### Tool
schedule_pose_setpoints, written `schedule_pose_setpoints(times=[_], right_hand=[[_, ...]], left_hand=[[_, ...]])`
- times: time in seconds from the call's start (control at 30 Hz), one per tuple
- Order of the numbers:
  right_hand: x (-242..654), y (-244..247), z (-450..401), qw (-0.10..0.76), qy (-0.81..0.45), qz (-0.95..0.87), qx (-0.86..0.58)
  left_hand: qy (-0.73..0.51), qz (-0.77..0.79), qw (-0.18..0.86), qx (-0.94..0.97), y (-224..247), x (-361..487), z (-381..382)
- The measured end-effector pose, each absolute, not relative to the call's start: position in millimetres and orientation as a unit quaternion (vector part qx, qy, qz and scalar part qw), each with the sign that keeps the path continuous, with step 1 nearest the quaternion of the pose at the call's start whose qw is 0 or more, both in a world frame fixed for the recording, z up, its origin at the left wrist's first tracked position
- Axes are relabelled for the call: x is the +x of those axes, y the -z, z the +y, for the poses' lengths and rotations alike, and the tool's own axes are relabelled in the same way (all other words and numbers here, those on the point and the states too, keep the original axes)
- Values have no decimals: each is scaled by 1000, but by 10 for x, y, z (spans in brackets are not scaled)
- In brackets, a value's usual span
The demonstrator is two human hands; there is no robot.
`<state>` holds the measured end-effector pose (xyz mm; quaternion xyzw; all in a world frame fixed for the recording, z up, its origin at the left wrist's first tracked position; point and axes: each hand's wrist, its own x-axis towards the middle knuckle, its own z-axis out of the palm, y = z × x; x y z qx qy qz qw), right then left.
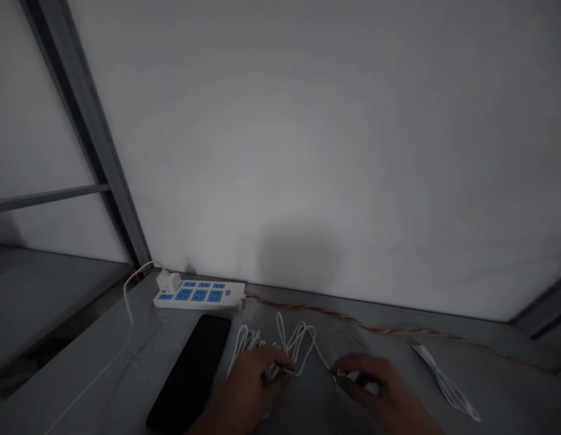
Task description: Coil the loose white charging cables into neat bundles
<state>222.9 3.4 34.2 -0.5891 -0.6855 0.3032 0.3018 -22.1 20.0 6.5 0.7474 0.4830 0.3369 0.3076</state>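
A loosely looped white cable (pixel 301 338) lies on the grey table in front of me, some of its coils hidden behind my fingers. My left hand (pixel 255 386) is closed on it, thumb and fingertips pinching a strand. To the right, my right hand (pixel 380 386) pinches another stretch of the same cable between thumb and forefinger. One strand runs across the gap from the loops to the right fingertips. A black smartphone (pixel 194 368) rests face up just left of my left hand, its screen dark.
Behind the phone sits a white power strip (pixel 237 293) with blue sockets and a white charger (pixel 168 281) plugged in. A twisted red-yellow wire (pixel 380 329) runs right along the wall (pixel 307 151). Another bundled white cable (pixel 445 383) lies at the right.
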Motion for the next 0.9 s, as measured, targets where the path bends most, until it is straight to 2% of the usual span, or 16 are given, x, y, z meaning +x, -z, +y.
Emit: schedule_pose_setpoints(times=[0.27, 0.5, 0.63, 0.77, 0.9], right_hand=[[2205, -330, 31, 313, -297, -674, -600], [2217, -258, 73, 279, -315, -699, -578], [2243, -244, 107, 280, -321, -707, -564], [2279, -176, 155, 309, -267, -689, -599], [2337, -34, 194, 236, -193, -684, -663]], left_hand=[[-340, 479, 301, 751, -85, -219, 205], [-340, 471, 312, 752, -86, -216, 204], [-392, 461, 334, 723, -75, -215, 197], [-428, 477, 382, 666, -63, -221, 224], [-389, 525, 337, 678, -106, -225, 250]])
